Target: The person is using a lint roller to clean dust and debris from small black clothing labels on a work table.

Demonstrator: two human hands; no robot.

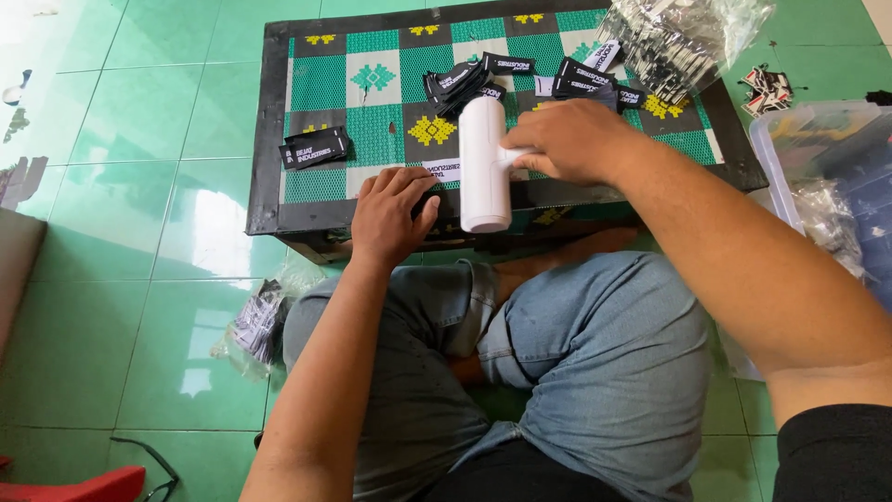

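- While pressed flat, left hand (pixel 392 212) pins a label (pixel 442 171) against the low table (pixel 269 139), fingers spread, gripping nothing.
- At 3 o'clock, right hand (pixel 574 139) closed around white tool (pixel 484 164), steadying it upright over the label.
- At 12 o'clock, stacked black labels (pixel 465 79) within reach.

smooth white plastic cylinder (pixel 484 163) (matt), glossy floor tiles (pixel 121 232)
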